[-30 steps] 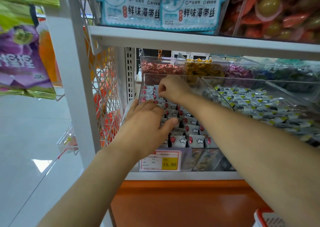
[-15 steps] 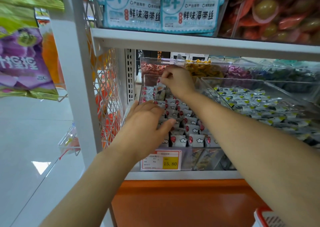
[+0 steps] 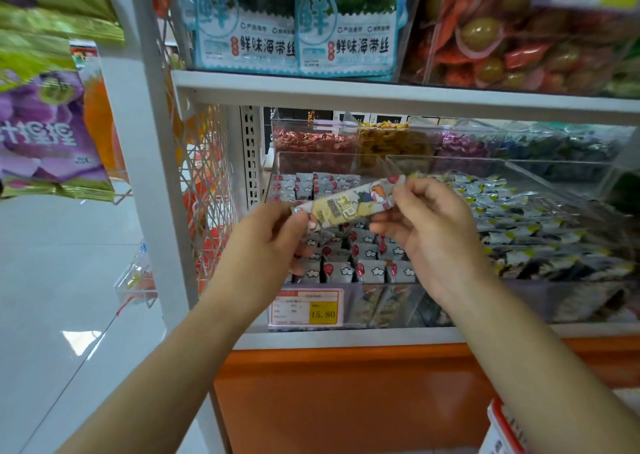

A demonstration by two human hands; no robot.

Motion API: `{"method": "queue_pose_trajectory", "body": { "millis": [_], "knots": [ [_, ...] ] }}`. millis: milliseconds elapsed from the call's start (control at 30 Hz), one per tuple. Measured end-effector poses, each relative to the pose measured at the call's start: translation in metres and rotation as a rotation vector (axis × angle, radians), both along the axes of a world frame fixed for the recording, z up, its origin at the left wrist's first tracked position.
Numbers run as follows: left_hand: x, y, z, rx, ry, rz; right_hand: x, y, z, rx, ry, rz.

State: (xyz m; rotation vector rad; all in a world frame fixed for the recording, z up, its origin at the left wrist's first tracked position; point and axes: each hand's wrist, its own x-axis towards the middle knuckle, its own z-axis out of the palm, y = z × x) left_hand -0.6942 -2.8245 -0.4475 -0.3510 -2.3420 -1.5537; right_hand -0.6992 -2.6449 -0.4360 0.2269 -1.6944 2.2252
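A long snack packet (image 3: 349, 200) with a cartoon print hangs slantwise in the air over a clear plastic bin (image 3: 311, 163) on the shelf. My left hand (image 3: 266, 246) pinches its lower left end. My right hand (image 3: 429, 232) pinches its upper right end. Under the packet, the bin holds several rows of small grey packets with red dots and white clouds (image 3: 360, 263). A price tag reading 15.80 (image 3: 306, 306) is stuck on the bin's front.
To the right is a second clear bin (image 3: 554, 176) of grey packets. Behind stand bins of red, yellow and purple sweets. The white upper shelf (image 3: 381, 95) carries seaweed bags. A white post (image 3: 156, 176) is at the left; an orange base panel (image 3: 346, 401) lies below.
My right hand lifted a long packet out of the back of the bin and drew it toward me. My left hand left the packets in the bin and took the packet's other end.
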Motion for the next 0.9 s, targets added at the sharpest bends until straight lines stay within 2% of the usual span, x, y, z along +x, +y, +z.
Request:
{"method": "queue_pose_trajectory", "body": {
  "millis": [167,233,400,500,733,900],
  "knots": [
    [0.003,0.000,0.000,0.300,-0.193,-0.058,0.010,0.007,-0.007,-0.172,-0.094,0.104],
    [0.003,0.001,0.002,0.404,-0.246,-0.072,0.011,0.010,-0.008,-0.191,-0.121,0.141],
    [0.003,0.000,0.006,0.819,-0.401,-0.196,0.010,0.011,-0.011,-0.219,-0.174,0.209],
    [0.001,0.000,0.007,0.958,-0.413,-0.215,0.010,0.009,-0.012,-0.251,-0.196,0.232],
    [0.000,-0.001,0.006,0.981,-0.413,-0.258,0.010,0.007,-0.013,-0.385,-0.175,0.320],
    [-0.002,-0.007,0.007,0.938,-0.412,-0.258,0.012,0.009,-0.014,-0.273,-0.100,0.340]
  ]
}}
